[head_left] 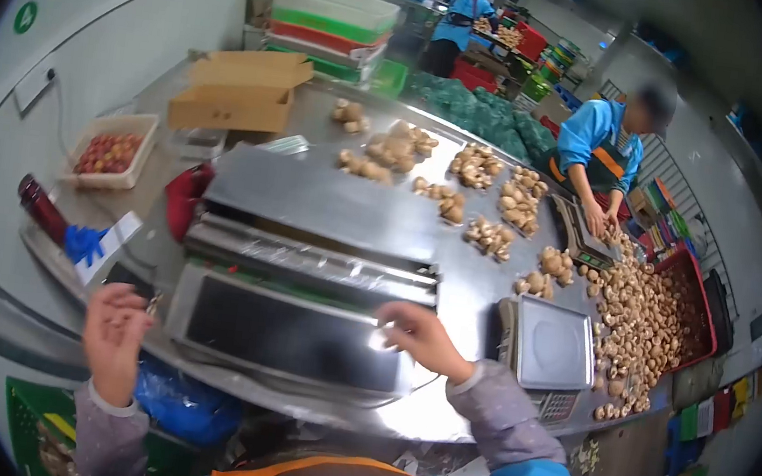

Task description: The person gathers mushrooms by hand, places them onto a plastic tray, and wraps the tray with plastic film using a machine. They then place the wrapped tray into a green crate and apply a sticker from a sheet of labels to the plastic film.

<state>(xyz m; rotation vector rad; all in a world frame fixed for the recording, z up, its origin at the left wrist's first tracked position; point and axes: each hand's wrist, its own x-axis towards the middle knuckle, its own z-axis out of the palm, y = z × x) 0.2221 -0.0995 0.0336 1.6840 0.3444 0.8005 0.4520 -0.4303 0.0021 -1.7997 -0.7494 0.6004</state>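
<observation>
Steel table [474,286] carries mushrooms [644,324], a scale [549,344] and a wrapper [295,332]; right hand [422,335] pinches film [385,342], left hand [114,332] curled, grip unclear.

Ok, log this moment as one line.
left hand: raised beside steel film-wrapping machine | right hand: fingers over its black plate, at clear film | brown mushrooms: heaped on steel table

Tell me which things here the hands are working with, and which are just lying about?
In use: left hand and right hand, both at the wrapping machine; its film roll; its dark plate.
Lying about, untouched: scale, mushroom piles, cardboard box, tray of red fruit, stacked crates.
</observation>
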